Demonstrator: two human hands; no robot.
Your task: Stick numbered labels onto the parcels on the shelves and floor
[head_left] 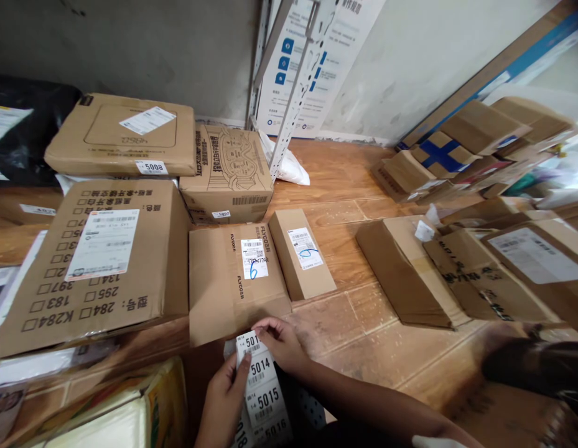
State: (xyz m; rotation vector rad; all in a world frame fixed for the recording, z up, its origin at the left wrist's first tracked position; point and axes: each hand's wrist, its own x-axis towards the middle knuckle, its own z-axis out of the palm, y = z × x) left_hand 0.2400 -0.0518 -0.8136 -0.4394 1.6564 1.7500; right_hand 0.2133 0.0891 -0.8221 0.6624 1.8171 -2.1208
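Observation:
A strip of printed number labels (265, 398) hangs in front of me, its rows marked 5014, 5015 and 5016. My left hand (228, 392) grips the strip's left edge, thumb across the front. At the top corner, the fingers of my right hand (282, 342) pinch the uppermost label and cover its last digit. Just beyond the hands lies a FLYCO carton (214, 286) with a white shipping label (254, 258) marked in blue pen. Against its right side sits a narrow plain carton (312, 283), also labelled and marked in blue.
Left stand a large carton (153, 267), a flatter carton (116, 149) tagged 5008 and a printed carton (228, 168) tagged 5002. A metal shelf post (293, 93) rises by the wall. Rightward are an opened-looking carton (400, 267) and stacked boxes (484, 124). A yellow-green package (162, 398) lies lower left.

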